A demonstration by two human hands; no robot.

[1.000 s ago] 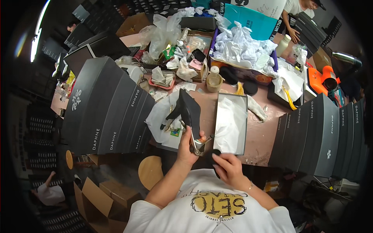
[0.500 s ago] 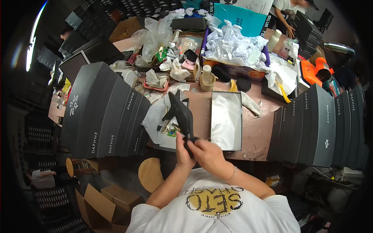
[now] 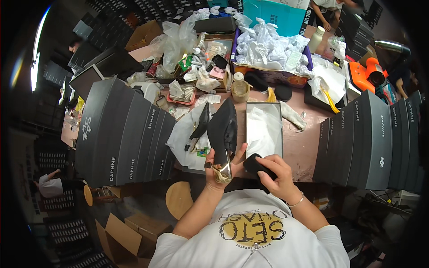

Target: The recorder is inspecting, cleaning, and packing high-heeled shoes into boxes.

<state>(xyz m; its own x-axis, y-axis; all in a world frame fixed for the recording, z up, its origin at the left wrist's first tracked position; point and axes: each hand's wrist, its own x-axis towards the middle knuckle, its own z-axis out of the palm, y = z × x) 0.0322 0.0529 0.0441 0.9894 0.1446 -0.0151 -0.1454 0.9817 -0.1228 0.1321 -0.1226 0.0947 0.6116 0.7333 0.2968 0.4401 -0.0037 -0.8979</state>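
Observation:
My left hand (image 3: 213,177) is closed around a black shoe (image 3: 222,127) with a shiny gold heel part, held toe away from me. In my right hand (image 3: 281,176) is a black pad (image 3: 253,164), soft-looking and rounded, gripped between thumb and fingers. The pad is apart from the shoe. Just beyond the left hand, a second black shoe (image 3: 202,121) rests on white paper (image 3: 178,139) over an open box, partly hidden by the held shoe. To its right stands an open grey box (image 3: 281,134) lined with white tissue (image 3: 262,129).
Stacked dark shoeboxes (image 3: 105,134) rise at the left, and more boxes (image 3: 353,138) at the right. Behind are a jar (image 3: 240,90), a bin of crumpled white paper (image 3: 270,47) and an orange tool (image 3: 367,73). A person (image 3: 328,11) is at the far right.
My hands have moved apart: the right hand with the black pad went right, away from the shoe. The held shoe has turned, bringing its gold heel part into sight.

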